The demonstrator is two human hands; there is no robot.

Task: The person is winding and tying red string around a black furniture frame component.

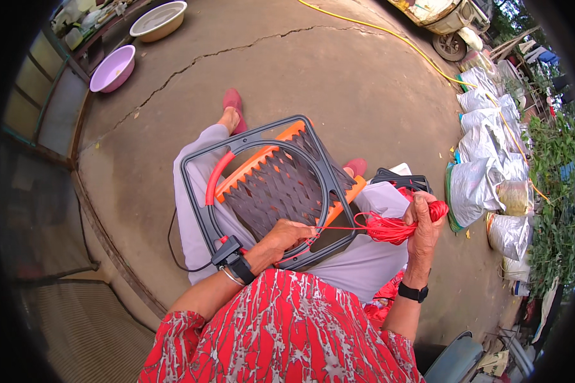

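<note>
Outdoors, a cracked concrete yard [338, 70] spreads out under the seated person, with a long crack running across it. A pink basin [113, 67] and a beige basin [159, 20] sit near the upper left edge beside a low wall. A yellow hose [390, 33] curves across the ground toward a row of silvery sacks [485, 166] stacked on the right, next to green plants [556, 191]. A vehicle wheel [452, 45] shows at the top right.

On the person's lap rests a grey plastic frame [265, 191], tilted, with orange bars and dark woven strips across its middle and a red sleeve on its inner ring.

The left hand [286, 236] lies on the frame's near edge, fingers curled down and pinching a thin red cord [338, 228] at the rim; the wrist carries a black strapped device and a bangle. The right hand [423, 223] is raised just beside the frame's right corner, fist closed around a bundle of red cord [396, 226], thumb up; a black watch sits on that wrist. The thin cord runs taut between the two hands.
</note>
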